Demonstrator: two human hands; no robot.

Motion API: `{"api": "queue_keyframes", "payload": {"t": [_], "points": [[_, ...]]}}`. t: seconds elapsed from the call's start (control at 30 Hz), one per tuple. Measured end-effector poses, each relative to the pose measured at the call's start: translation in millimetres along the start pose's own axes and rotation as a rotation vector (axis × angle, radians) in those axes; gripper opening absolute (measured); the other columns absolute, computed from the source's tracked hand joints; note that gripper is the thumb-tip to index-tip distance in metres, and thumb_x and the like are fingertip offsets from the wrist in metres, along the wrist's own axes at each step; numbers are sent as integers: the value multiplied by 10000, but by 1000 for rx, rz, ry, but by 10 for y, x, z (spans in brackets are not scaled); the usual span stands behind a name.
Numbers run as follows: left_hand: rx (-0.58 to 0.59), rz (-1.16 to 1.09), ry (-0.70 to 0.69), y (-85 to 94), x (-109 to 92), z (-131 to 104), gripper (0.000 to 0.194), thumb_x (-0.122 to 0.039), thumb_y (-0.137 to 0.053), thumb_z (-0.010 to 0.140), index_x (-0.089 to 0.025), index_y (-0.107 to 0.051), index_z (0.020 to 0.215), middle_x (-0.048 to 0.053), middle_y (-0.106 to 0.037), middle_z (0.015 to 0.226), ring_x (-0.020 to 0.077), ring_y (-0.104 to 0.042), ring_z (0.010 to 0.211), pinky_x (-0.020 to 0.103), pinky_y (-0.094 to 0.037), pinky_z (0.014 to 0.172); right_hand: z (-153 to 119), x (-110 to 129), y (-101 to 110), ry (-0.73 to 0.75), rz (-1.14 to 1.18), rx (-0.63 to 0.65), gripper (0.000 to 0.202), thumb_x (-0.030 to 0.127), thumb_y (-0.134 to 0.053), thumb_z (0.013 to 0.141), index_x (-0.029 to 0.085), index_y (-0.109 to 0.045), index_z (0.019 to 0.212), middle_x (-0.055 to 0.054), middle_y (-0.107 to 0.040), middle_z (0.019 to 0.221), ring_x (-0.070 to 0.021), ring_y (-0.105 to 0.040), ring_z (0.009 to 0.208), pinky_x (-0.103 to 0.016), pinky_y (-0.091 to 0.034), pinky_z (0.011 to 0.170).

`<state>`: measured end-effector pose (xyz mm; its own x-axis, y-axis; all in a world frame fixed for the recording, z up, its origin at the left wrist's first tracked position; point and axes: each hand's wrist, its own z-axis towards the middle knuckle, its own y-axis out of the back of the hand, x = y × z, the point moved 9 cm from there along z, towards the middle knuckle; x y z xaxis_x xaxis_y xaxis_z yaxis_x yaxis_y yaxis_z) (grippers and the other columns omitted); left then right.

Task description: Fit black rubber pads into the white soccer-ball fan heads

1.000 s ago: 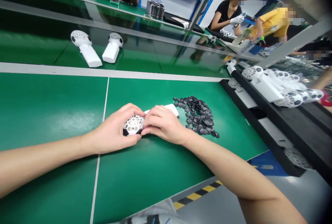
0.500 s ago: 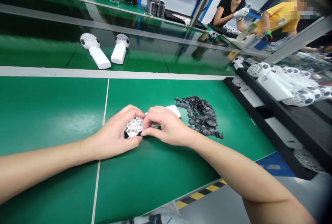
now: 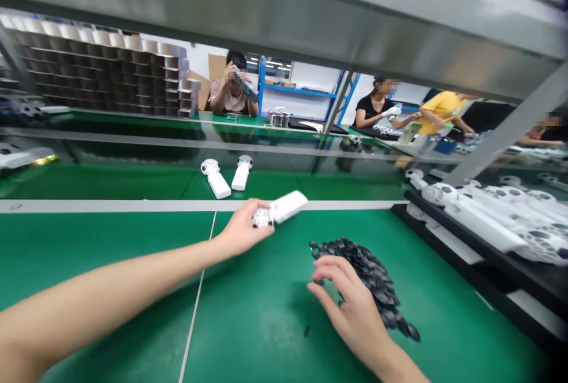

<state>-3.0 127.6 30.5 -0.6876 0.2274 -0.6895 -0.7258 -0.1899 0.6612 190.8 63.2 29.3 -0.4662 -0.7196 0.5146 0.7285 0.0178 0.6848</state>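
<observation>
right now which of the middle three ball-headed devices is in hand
The nearest white device: the left hand grips its ball head; the other two lie untouched beyond the rail.

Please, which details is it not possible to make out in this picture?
In the head view:
The rounded end of the white device: partly covered by the left hand.
Whether the right hand grips the dark bit: too small.
Count of black pieces: overlapping, partly behind the right hand.
Black tray: cut off by right edge.
</observation>
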Motion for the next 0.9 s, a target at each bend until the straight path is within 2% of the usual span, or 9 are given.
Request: {"api": "queue_keyframes", "payload": {"t": [0.1,0.2,0.27,0.33,0.4,0.53,0.7,0.9], "points": [[-113,121,-8,-30,162,600,509,-319,-566,761,-119,-393,1196,147,-468,1237,243,-464,1133,351,-388,942,-48,-277,49,-53,-59,-73,47,237,-484,870,209,-510,844,-58,-535,938,-178,-537,930,-298,-445,802],[-118,254,-8,-214,386,887,735,-347,-623,723,-91,-275,1318,200,-350,1364,302,-326,1267,403,-309,1017,-51,-411,21,-89,-104,-68,70,262,-465,877,215,-509,852,-59,-538,953,-188,-532,947,-317,-450,813],[-117,336,4,-324,523,901,771,-374,-608,739,-94,-234,1352,215,-310,1394,338,-277,1292,463,-286,1020,-54,-473,35,-114,-164,-84,77,282,-473,869,220,-513,891,-65,-540,992,-204,-515,983,-347,-443,840],[-128,407,3,-384,594,855,727,-386,-578,773,-114,-244,1359,200,-295,1411,338,-238,1311,483,-259,1032,-65,-553,70,-148,-245,-108,125,305,-498,852,222,-518,942,-72,-541,1042,-226,-493,1023,-385,-429,868],[-145,468,-7,-393,600,810,663,-371,-575,787,-118,-300,1335,183,-312,1407,319,-229,1316,469,-237,1048,-85,-644,109,-182,-331,-130,184,322,-520,833,220,-523,986,-80,-537,1091,-249,-471,1057,-420,-407,890],[-182,561,-8,-329,532,772,524,-359,-573,807,-113,-413,1242,151,-416,1314,291,-341,1241,467,-289,1007,-139,-819,143,-277,-479,-108,256,344,-544,807,221,-536,1032,-80,-540,1153,-285,-450,1084,-463,-384,882],[-202,622,3,-269,476,719,311,-361,-541,835,-127,-523,1039,89,-526,1071,241,-482,1034,421,-394,869,-163,-912,126,-377,-547,3,208,307,-543,806,227,-580,994,-54,-606,1064,-275,-485,1020,-439,-382,836],[-129,625,-47,-323,440,696,180,-303,-524,843,-132,-543,895,52,-545,928,197,-522,884,378,-414,801,-106,-874,84,-321,-477,110,140,255,-501,828,211,-612,901,-63,-631,904,-236,-532,864,-388,-405,763]]}}
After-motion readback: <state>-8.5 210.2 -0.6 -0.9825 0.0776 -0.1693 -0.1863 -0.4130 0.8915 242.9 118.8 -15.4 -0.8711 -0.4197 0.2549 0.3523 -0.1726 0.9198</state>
